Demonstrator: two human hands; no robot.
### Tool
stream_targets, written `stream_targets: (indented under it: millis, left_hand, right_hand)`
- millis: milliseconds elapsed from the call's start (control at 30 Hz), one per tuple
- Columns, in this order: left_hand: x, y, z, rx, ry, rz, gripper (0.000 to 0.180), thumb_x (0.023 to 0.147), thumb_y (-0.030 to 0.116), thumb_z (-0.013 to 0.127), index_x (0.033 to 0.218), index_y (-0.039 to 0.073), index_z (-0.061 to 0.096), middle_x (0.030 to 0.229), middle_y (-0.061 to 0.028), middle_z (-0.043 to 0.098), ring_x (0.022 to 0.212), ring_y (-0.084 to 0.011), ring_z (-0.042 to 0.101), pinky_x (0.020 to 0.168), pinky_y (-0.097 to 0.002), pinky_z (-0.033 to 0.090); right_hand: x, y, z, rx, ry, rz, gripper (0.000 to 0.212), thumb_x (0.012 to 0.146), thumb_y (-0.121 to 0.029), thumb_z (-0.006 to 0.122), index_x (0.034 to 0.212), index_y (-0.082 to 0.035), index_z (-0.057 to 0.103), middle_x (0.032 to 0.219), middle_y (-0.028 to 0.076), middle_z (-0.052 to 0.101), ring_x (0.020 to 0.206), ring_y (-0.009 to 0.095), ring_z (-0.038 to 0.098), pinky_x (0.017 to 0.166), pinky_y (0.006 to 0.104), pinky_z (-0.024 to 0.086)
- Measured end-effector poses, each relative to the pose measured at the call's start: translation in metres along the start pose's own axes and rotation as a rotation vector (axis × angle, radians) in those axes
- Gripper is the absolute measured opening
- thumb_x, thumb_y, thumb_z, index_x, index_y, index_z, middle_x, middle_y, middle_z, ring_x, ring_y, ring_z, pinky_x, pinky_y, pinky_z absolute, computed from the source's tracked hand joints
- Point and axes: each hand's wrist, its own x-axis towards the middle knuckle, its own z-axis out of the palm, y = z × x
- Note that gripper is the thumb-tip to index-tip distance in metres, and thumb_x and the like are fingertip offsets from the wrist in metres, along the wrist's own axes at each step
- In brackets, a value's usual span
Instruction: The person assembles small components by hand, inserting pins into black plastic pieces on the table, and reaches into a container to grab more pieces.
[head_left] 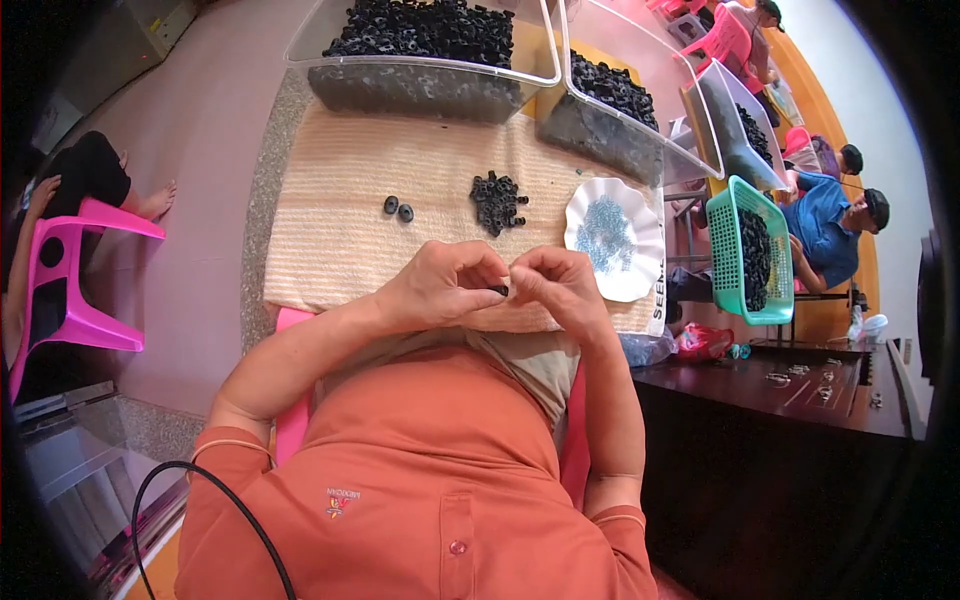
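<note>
My left hand (pixel 435 285) pinches a small black part (pixel 500 291) between thumb and fingers, above the near edge of the striped cloth (pixel 340 220). Close against it, my right hand (pixel 565 288) has thumb and fingertips pressed together. Whatever those fingertips grip is too small to make out. Beyond my hands lies a little heap of black parts (pixel 497 204). Two rounded black pieces with holes (pixel 405 213) sit apart to its left. Right of the heap stands a white scalloped dish (pixel 645 275) holding many tiny light-blue pieces (pixel 605 232).
Two clear bins (pixel 430 90) (pixel 610 125) of black parts line the table's far side. Farther right are another bin (pixel 720 130) and a green basket (pixel 735 250). A person in blue (pixel 830 225) sits beyond it. A pink stool (pixel 75 280) with a seated person is left.
</note>
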Motion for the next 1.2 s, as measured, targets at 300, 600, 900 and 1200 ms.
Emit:
stream_targets:
  millis: [300, 600, 900, 1200]
  left_hand:
    - [0.003, -0.006, -0.001, -0.015, 0.048, -0.019, 0.02, 0.089, 0.0, 0.077, 0.106, 0.0, 0.067, 0.093, -0.0011, 0.07, 0.086, -0.006, 0.066, 0.077, -0.023, 0.056]
    - [0.003, -0.005, -0.001, 0.026, 0.064, 0.002, 0.019, 0.089, 0.002, 0.077, 0.105, 0.001, 0.068, 0.092, -0.001, 0.071, 0.085, -0.0058, 0.066, 0.077, -0.0233, 0.056]
    - [0.004, -0.008, -0.002, 0.042, 0.085, 0.011, 0.017, 0.089, 0.002, 0.078, 0.103, 0.001, 0.068, 0.09, 0.0, 0.07, 0.083, -0.0049, 0.064, 0.074, -0.0228, 0.055]
    - [0.005, -0.009, -0.001, 0.075, 0.139, -0.014, 0.014, 0.09, 0.002, 0.078, 0.1, 0.0, 0.069, 0.09, -0.001, 0.07, 0.082, -0.0054, 0.064, 0.073, -0.0231, 0.055]
  right_hand:
    - [0.041, 0.001, 0.004, -1.376, 0.255, -0.213, 0.019, 0.094, -0.011, 0.061, 0.111, -0.004, 0.067, 0.106, 0.019, 0.064, 0.082, 0.042, 0.07, 0.072, 0.05, 0.056]
    - [0.042, -0.006, 0.007, -1.487, 0.18, -0.262, 0.012, 0.091, -0.005, 0.055, 0.1, 0.002, 0.06, 0.103, 0.021, 0.063, 0.083, 0.04, 0.072, 0.069, 0.0471, 0.06]
    - [0.037, -0.002, 0.005, -1.479, 0.136, -0.293, 0.011, 0.093, -0.006, 0.052, 0.1, 0.001, 0.057, 0.099, 0.02, 0.063, 0.089, 0.037, 0.071, 0.07, 0.0465, 0.059]
    - [0.028, -0.003, 0.004, -1.427, 0.1, -0.356, 0.011, 0.092, -0.009, 0.054, 0.098, -0.005, 0.062, 0.095, 0.016, 0.065, 0.095, 0.035, 0.069, 0.075, 0.0457, 0.058]
